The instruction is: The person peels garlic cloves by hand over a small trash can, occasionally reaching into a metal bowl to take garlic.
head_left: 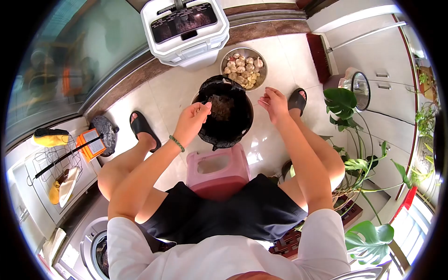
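Note:
My left hand [192, 122] hovers over the left rim of a round bin lined with a black plastic bag [235, 123]. Its thumb and fingertips are pinched together; whatever is between them is too small to make out. Brownish scraps, perhaps garlic skins [221, 107], lie inside the bag. To the right of the bin is my right hand [275, 103], its fingers loosely bent and apart with nothing visible in them. Just beyond the bin, a metal bowl [263, 74] on the floor holds garlic bulbs [240, 64] and peeled cloves [253, 80].
A pink plastic stool [218, 175] stands between my legs. Behind the bin is a white and grey appliance-like box [186, 35]. A red-bristled broom [319, 58] and a leafy potted plant [340, 102] are at right. A wire rack [53, 158] sits at left.

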Tool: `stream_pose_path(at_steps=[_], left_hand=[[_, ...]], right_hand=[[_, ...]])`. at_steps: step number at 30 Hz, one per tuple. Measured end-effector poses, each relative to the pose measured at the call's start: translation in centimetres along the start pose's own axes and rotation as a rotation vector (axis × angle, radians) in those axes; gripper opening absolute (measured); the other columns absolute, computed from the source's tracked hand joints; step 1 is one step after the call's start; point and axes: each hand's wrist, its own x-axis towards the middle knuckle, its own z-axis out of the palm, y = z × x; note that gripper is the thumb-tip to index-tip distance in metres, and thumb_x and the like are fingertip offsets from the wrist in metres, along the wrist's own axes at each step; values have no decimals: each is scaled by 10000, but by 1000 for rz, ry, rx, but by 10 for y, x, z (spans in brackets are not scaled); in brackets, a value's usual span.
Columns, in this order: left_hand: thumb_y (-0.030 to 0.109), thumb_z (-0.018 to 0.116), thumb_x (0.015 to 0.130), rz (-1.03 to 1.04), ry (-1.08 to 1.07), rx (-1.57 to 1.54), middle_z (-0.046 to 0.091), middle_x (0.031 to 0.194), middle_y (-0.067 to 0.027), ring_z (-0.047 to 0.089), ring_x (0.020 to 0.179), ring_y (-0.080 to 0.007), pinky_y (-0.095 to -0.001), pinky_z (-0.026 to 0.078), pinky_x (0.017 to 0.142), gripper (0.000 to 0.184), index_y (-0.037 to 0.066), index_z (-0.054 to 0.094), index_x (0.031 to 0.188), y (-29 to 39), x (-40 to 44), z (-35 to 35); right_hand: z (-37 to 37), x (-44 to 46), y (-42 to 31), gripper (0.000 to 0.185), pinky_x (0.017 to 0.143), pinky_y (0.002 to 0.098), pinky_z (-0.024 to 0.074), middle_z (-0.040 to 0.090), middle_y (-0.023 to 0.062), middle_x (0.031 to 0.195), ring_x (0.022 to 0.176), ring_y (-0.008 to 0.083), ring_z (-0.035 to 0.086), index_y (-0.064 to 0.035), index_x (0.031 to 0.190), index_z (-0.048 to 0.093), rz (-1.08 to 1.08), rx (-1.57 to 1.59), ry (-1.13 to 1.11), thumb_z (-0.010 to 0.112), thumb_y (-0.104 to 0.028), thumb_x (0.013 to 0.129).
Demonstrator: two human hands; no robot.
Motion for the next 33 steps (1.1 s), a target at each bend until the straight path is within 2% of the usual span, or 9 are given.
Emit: stream_pose_path(at_steps=[6, 12, 14, 15, 18, 22, 23, 29, 33], left_hand=[[280, 426, 934, -130, -179, -236, 526, 752, 4, 328, 470, -28, -208, 249, 447, 307, 40, 561, 1071, -13, 6, -13], [246, 480, 939, -189, -249, -318, 557, 844, 7, 338, 511, -14, -192, 263, 480, 304, 51, 546, 1163, -9, 1, -9], [244, 527, 947, -190, -253, -285, 574, 862, 12, 346, 528, -6, -189, 267, 490, 293, 59, 546, 1173, -4, -1, -6], [253, 575, 943, -173, -271, -232, 592, 880, 20, 354, 549, 1, -187, 270, 495, 318, 69, 539, 1200, -1, -2, -4], [257, 628, 938, -130, -306, -146, 632, 933, 25, 398, 613, 7, -182, 295, 508, 375, 69, 523, 1245, -2, -3, -3], [249, 634, 938, -2, -338, -141, 658, 979, 13, 444, 686, -1, -178, 332, 535, 429, 57, 497, 1296, -1, -6, -4], [220, 637, 936, 20, -370, -167, 665, 1007, -11, 531, 779, -32, -195, 426, 627, 461, 42, 471, 1328, -1, -5, -6], [147, 648, 921, 138, -354, -225, 670, 1063, -60, 614, 970, -113, -261, 486, 858, 435, -2, 499, 1302, 0, -8, -5], [132, 660, 909, 294, -295, -22, 673, 1064, -63, 609, 947, -94, -248, 489, 831, 359, -25, 575, 1220, -19, 3, -8]], right_hand=[[-9, -2, 3, 459, 744, 382, 560, 590, 121, 1084, 829, 217, 612, -18, 1358, 385, 53, -22, 102, 530, -127, 936], [14, -23, 27, 321, 665, 291, 523, 628, 81, 961, 770, 151, 613, -26, 1230, 538, 24, -242, -49, 551, -114, 921], [33, -45, 35, 237, 638, 240, 490, 626, 43, 870, 720, 100, 587, -21, 1128, 601, -213, -383, -245, 596, -95, 902], [41, -58, 36, 237, 638, 240, 490, 626, 43, 870, 720, 100, 587, -21, 1128, 601, -214, -382, -246, 596, -95, 902], [56, -86, 32, 307, 660, 207, 447, 588, 6, 916, 758, 63, 553, -27, 1163, 578, -542, -509, -649, 664, -19, 869], [67, -94, 15, 264, 655, 211, 448, 592, 22, 912, 755, 67, 552, -6, 1095, 612, -631, -508, -692, 690, 0, 842], [68, -92, 11, 234, 653, 212, 449, 593, 31, 911, 751, 73, 553, 2, 1061, 628, -694, -534, -723, 691, 10, 836], [75, -95, 5, 152, 586, 251, 449, 584, 54, 829, 659, 126, 561, -6, 968, 664, -771, -530, -687, 681, 15, 818], [77, -102, -4, 111, 566, 280, 461, 578, 81, 775, 613, 180, 575, -14, 933, 643, -862, -719, -602, 673, -25, 826]])
